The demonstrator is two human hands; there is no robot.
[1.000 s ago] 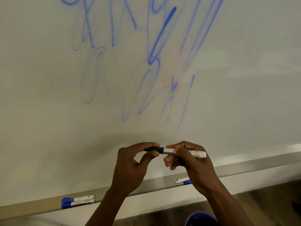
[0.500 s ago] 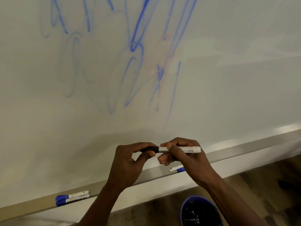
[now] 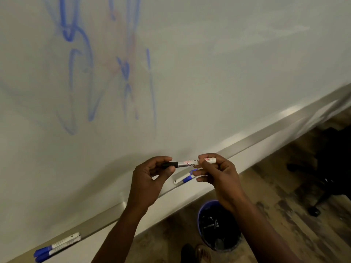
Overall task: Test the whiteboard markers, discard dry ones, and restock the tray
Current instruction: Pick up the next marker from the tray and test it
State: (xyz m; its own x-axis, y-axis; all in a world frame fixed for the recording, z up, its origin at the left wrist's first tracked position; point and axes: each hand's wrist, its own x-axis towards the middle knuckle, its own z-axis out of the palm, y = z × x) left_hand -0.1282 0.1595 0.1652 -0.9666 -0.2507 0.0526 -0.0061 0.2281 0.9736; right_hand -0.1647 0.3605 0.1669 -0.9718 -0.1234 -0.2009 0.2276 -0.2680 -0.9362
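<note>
**Black-capped marker held between both hands at whiteboard**

Left hand [image 3: 150,179]: thumb and forefinger pinching black cap [image 3: 169,165] of marker [image 3: 191,162]; other fingers curled loosely under. Cap looks seated on barrel, no gap visible btwn them, tho slightly blurred.

Right hand [image 3: 220,173]: fingers curled round white barrel at far end, thumb on top, printed label w/ red mark partly covered. Marker held level, in front of lower edge of whiteboard [image 3: 209,82], just above tray [image 3: 266,133].

Whiteboard: blue scribbles [image 3: 83,73] upper left, some bold, some faint; faint reddish smudge among them.

Tray: metal ledge running along bottom of board, rising toward right. On it, two blue-capped markers [image 3: 57,246] side by side at far left, touching or nearly. One more blue-capped marker [image 3: 183,179] lying on tray just below and btwn the hands, partly hidden by right fingers.

Below tray: round blue bin [image 3: 218,226] w/ dark liner on wood-look floor [image 3: 284,196], under right forearm; contents too dim to name. Dark chair base [image 3: 322,168] at right, well apart from bin. Shoe tips [image 3: 195,253] at bottom edge, near bin.
</note>
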